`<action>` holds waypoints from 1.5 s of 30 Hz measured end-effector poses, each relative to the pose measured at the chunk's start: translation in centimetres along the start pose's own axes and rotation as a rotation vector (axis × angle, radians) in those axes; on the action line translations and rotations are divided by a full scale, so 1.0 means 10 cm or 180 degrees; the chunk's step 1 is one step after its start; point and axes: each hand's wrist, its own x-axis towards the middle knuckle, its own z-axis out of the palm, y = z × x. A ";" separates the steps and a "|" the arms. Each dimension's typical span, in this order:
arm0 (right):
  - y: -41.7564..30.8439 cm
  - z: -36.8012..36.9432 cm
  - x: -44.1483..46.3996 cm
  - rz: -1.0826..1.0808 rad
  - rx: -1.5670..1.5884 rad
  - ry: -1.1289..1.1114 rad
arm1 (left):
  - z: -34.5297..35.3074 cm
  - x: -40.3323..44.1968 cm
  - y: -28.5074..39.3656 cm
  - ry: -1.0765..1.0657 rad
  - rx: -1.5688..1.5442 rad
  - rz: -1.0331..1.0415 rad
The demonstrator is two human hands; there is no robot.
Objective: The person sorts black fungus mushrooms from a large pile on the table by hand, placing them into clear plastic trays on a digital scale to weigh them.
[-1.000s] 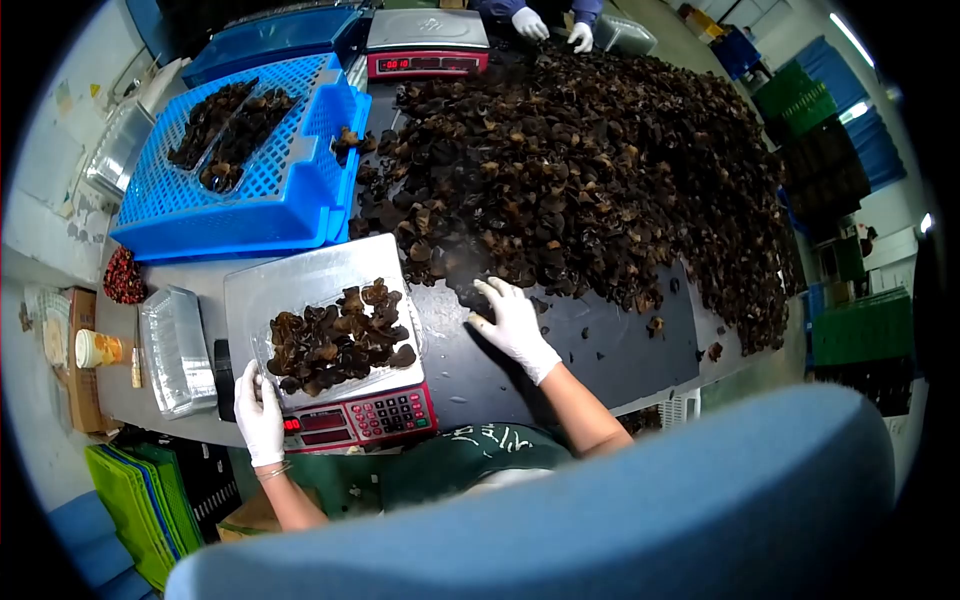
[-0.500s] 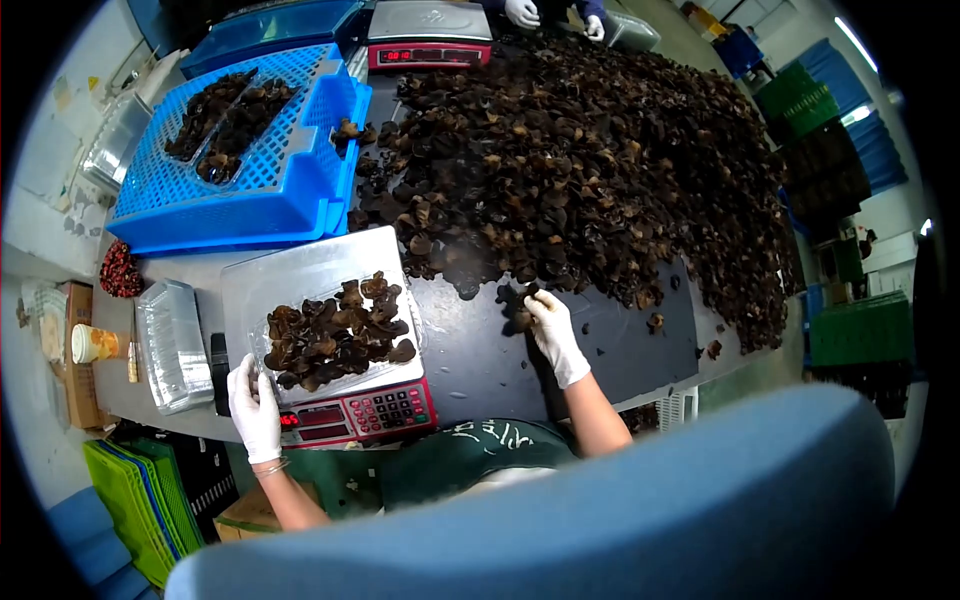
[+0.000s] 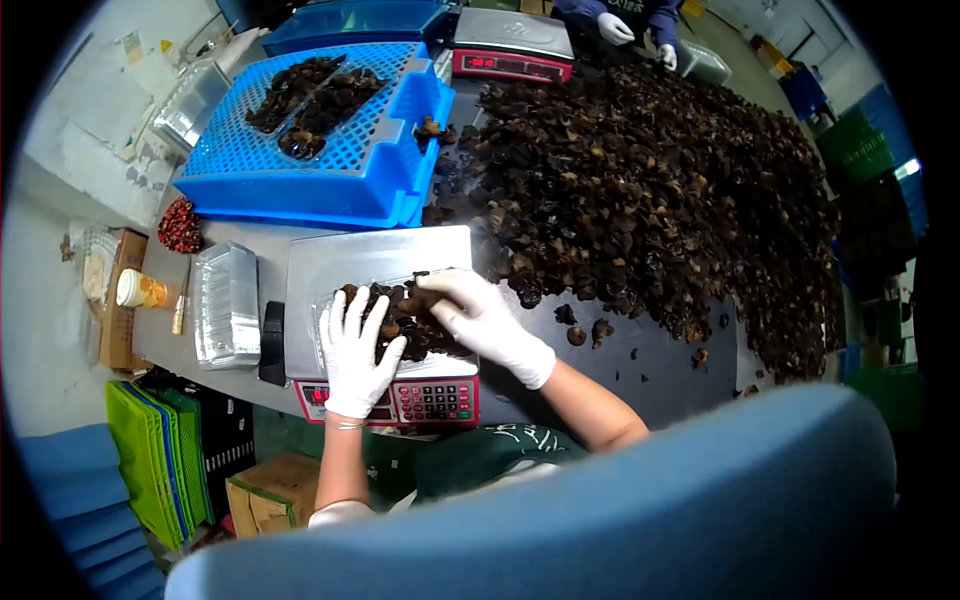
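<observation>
Head view, left of centre: touching dark fungus pieces [image 3: 408,328] on scale [image 3: 380,256] with left hand [image 3: 355,365], fingers wide, and curled right hand [image 3: 487,325], hold unclear. Note larger heap [image 3: 650,190] on desk [image 3: 272,255], upper right.

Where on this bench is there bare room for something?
Mostly bare: the dark tabletop between the near scale and the brown pile, barring stray scraps. Bare: the scale's back strip, facing the blue crate. Crowded: the pile, and the scale's middle, under the left hand and right hand.
</observation>
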 end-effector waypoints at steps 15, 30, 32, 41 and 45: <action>-0.03 -0.59 -0.12 0.0844 0.0131 -0.0233 | -0.35 -0.27 -0.50 0.0768 -0.0605 -0.0724; 0.10 -0.30 -0.59 0.2110 0.0529 -0.0696 | 0.10 -0.50 -0.93 0.0067 -0.1771 -0.1878; 0.26 -0.26 -0.51 0.2141 0.0715 -0.0528 | 0.08 -0.36 -0.91 0.0081 -0.2545 -0.2071; 0.74 -0.50 0.90 0.1307 0.0888 0.0325 | 0.36 0.65 -1.18 0.0855 -0.4085 -0.2008; 1.09 -0.63 1.56 0.1324 0.0708 0.0554 | 0.47 1.13 -1.15 0.1122 -0.4247 -0.2165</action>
